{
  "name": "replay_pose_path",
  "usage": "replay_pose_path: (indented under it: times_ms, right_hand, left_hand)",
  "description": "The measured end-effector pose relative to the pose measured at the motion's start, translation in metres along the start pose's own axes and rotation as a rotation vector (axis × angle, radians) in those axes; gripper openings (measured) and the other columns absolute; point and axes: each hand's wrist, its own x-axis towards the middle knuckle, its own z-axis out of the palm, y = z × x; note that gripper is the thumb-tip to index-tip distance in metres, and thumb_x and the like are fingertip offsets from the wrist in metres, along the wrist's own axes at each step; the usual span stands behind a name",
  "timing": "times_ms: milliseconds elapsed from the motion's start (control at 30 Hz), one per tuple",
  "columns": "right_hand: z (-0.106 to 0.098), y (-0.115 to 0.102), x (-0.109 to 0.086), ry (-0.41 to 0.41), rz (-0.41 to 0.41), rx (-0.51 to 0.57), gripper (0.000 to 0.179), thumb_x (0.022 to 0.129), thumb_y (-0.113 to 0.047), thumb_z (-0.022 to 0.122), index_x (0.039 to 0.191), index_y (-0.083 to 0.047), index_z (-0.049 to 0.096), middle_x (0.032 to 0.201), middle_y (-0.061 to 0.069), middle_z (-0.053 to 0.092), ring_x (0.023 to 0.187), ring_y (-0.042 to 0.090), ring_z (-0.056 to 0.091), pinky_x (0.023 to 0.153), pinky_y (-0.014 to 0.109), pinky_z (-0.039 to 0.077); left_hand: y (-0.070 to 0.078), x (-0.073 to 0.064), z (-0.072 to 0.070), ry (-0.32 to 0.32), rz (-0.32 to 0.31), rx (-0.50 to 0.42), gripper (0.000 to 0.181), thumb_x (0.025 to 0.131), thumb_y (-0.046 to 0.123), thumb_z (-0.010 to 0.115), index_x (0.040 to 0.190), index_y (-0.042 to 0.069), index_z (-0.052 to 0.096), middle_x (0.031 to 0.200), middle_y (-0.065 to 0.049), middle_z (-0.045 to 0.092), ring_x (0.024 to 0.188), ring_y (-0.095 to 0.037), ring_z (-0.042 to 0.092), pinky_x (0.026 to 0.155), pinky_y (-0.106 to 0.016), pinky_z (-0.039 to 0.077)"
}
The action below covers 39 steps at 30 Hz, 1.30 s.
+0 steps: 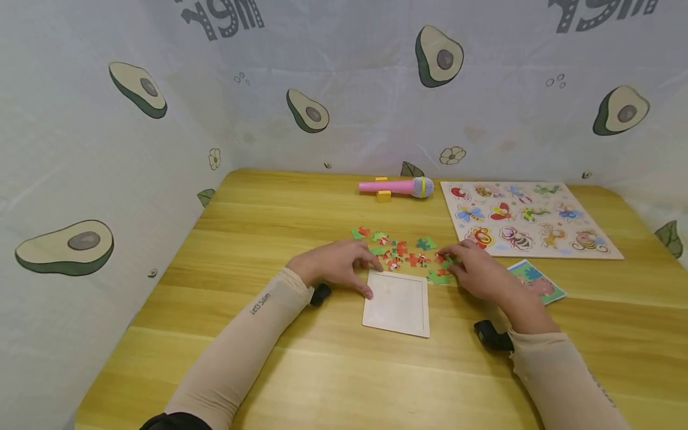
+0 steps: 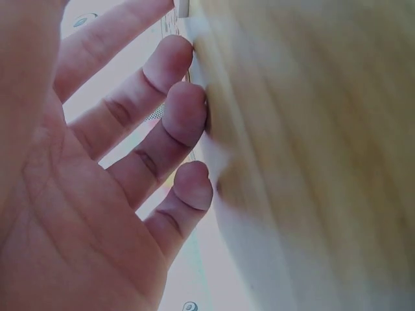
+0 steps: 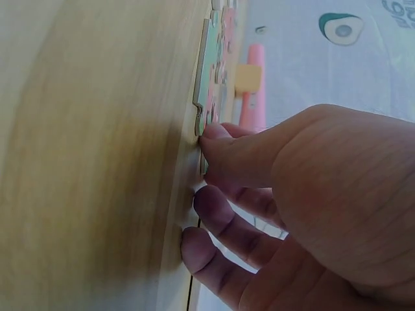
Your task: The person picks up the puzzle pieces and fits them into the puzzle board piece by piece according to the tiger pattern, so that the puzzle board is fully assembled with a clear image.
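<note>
A square, pale wooden puzzle tray (image 1: 396,303) with a raised rim lies bare on the table. My left hand (image 1: 340,263) is at its upper left corner, thumb on the left edge and index finger by the top edge. The other left fingers (image 2: 185,113) are loosely bent, their tips right at the tabletop. Beyond the tray lies a loose cluster of red and green jigsaw pieces (image 1: 412,259). At the cluster's right side my right hand (image 1: 478,272) pinches a small green and red piece (image 1: 447,261) between thumb and index finger, largely covered by them.
A pink toy microphone (image 1: 395,187) rests on yellow supports at the back. A large insect-picture puzzle board (image 1: 529,222) lies at the back right. By my right wrist is a small picture card (image 1: 537,282). Avocado-print cloth (image 1: 365,77) hangs behind the wooden table (image 1: 333,370).
</note>
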Motion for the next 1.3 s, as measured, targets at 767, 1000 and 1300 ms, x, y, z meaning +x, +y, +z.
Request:
replay_pose_path:
  times_ms: [767,1000,1300]
  right_hand:
    - [-0.0034,-0.0013,0.0048,0.023,0.084,0.029,0.031,0.098,-0.006,0.065,0.127,0.002,0.059,0.096,0.014,0.053,0.083,0.026,0.052,0.073,0.043,0.046]
    - [-0.0017,-0.0018,0.0058,0.064,0.095,0.065,0.036,0.097,-0.003,0.065,0.131,-0.001,0.055,0.091,0.012,0.057,0.079,0.026,0.055,0.070,0.042,0.046]
    - [-0.0044,-0.0045,0.0020,0.160,0.147,0.206,0.021,0.100,-0.013,0.063,0.114,0.003,0.062,0.110,0.021,0.063,0.103,0.040,0.061,0.089,0.055,0.048]
  left_hand:
    - [-0.0004,-0.0014,-0.0047,-0.004,-0.073,-0.036,0.054,0.079,0.046,0.086,0.126,0.024,0.071,0.105,0.008,0.057,0.097,-0.011,0.052,0.086,-0.027,0.044]
    - [-0.0014,-0.0018,-0.0046,-0.001,-0.069,-0.032,0.053,0.080,0.045,0.085,0.127,0.024,0.071,0.104,0.007,0.058,0.096,-0.012,0.052,0.085,-0.027,0.044]
    - [-0.0035,-0.0012,-0.0034,0.002,-0.047,-0.018,0.053,0.082,0.044,0.084,0.128,0.022,0.070,0.101,0.005,0.057,0.094,-0.012,0.051,0.084,-0.026,0.044]
